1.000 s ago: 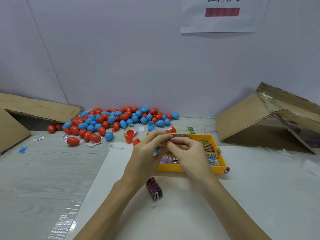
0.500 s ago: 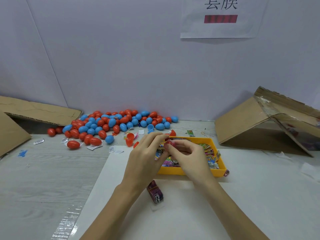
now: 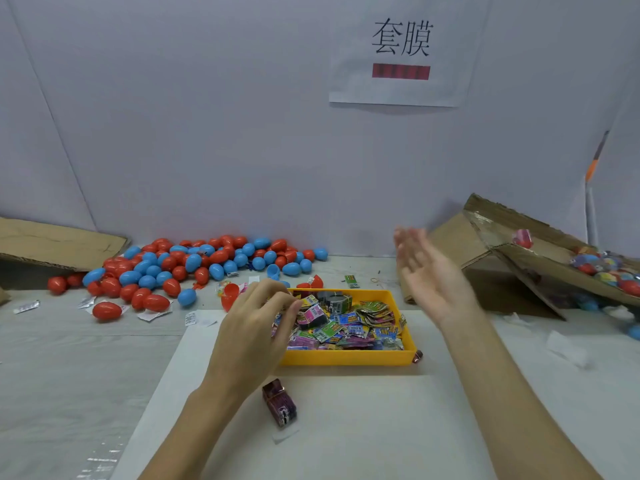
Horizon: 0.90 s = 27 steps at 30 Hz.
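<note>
Yellow tray (image 3: pixel 346 356) lies left-right; left hand (image 3: pixel 252 327) curled, grasp unclear; right hand (image 3: pixel 429 271) flat, empty.

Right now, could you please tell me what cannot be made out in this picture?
Head view only:
- left hand: its own back hides whether its grip pinches anything over the yellow tray.
- right hand: motion blur smears the fingers.
- cardboard box: cut off by the right edge.
- packets: print too small to read.
</note>
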Each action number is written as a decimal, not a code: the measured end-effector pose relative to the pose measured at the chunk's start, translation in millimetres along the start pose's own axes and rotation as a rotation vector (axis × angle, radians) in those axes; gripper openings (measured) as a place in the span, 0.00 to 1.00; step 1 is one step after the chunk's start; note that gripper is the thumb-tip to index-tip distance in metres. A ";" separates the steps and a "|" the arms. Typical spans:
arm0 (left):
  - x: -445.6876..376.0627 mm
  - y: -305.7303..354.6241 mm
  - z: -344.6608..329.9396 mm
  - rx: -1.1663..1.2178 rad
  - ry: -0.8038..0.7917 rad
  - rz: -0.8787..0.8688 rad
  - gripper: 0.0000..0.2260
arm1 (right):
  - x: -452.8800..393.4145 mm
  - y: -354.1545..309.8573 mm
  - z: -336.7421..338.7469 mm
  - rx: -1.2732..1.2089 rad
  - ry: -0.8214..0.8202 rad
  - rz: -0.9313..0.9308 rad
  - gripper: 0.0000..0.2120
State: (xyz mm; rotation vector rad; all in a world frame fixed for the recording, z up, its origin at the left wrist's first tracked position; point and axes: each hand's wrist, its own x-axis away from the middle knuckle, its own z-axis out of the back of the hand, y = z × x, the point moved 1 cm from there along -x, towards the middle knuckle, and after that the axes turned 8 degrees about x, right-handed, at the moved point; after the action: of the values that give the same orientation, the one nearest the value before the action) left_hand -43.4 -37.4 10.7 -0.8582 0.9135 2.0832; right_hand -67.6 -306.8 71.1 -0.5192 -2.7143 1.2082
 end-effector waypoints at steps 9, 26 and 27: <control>3.9 -41.8 4.3 0.049 0.135 0.527 0.09 | 24.0 106.7 -17.0 0.760 -0.132 0.003 0.09; -24.1 -138.9 21.9 -0.305 -0.194 0.639 0.09 | 20.9 109.0 -16.7 0.894 -0.161 0.034 0.10; -25.5 -127.5 20.1 -0.219 -0.118 0.624 0.10 | 20.8 109.1 -16.7 0.898 -0.163 0.034 0.09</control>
State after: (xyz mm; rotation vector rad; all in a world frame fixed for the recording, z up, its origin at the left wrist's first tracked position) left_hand 65.6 35.3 -1.5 -0.5891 0.9868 2.7784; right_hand -54.6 -219.9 1.1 -0.3357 -1.9292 2.3185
